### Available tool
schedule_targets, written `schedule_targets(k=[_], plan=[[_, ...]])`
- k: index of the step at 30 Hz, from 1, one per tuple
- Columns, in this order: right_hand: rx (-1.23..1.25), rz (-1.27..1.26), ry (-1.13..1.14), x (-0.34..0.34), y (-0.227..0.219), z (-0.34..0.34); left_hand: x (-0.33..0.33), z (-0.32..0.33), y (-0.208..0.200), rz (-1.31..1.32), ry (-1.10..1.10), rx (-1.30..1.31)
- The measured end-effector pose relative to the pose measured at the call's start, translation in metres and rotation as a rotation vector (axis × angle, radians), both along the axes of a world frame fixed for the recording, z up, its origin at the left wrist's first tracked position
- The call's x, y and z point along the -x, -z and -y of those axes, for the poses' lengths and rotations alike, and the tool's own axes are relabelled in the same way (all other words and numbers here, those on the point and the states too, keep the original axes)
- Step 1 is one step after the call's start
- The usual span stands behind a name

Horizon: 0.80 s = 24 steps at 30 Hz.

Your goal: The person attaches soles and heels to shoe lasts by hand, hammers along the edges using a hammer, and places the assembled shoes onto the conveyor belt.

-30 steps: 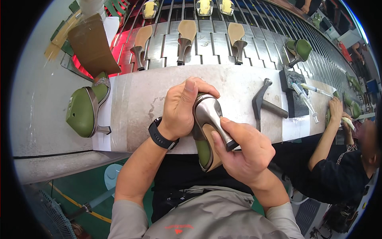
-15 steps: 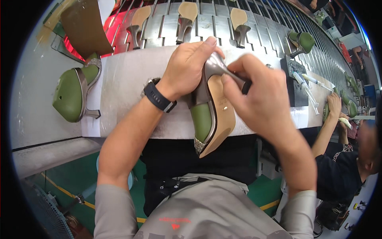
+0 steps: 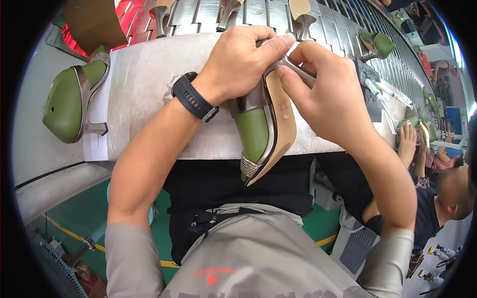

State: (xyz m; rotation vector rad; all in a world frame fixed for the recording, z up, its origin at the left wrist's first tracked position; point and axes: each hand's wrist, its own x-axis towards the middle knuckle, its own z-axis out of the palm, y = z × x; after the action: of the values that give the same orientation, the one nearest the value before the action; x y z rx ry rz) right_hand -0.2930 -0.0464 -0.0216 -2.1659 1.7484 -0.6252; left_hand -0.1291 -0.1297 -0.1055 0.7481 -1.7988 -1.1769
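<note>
A person's left grip (image 3: 243,64) wraps the back of a green high-heeled shoe (image 3: 255,133); the right grip (image 3: 325,92) pinches its metallic heel (image 3: 301,74) between thumb and fingers. The shoe extends from both grips toward the person's body, its tan sole (image 3: 285,119) facing right. Left of the grips, another green shoe (image 3: 64,107) rests at the pale surface's (image 3: 144,119) end.

Place: shoe workshop, factory type
Conveyor (image 3: 258,14): metal slats, carrying heeled shoes (image 3: 300,9)
Floor (image 3: 319,218): green, yellow line (image 3: 326,241)
Co-worker (image 3: 430,218): dark shirt, stationed nearby
</note>
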Motion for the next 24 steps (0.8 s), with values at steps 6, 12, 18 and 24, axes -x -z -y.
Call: schedule_targets(k=[6, 12, 18, 24], plan=[[-0.08, 0.678, 0.045, 0.018, 0.046, -0.019, 0.0, 0.001, 0.0, 0.048, -0.064, 0.029], [-0.359, 0.64, -0.063, 0.02, 0.051, 0.009, 0.001, 0.001, 0.005, 0.025, -0.064, 0.02], [-0.317, 0.708, -0.065, 0.017, 0.068, 0.006, 0.002, 0.002, 0.007, 0.051, -0.082, 0.014], [-0.181, 0.704, -0.079, 0.015, 0.078, 0.001, 0.004, 0.002, 0.005, 0.086, -0.104, 0.024]])
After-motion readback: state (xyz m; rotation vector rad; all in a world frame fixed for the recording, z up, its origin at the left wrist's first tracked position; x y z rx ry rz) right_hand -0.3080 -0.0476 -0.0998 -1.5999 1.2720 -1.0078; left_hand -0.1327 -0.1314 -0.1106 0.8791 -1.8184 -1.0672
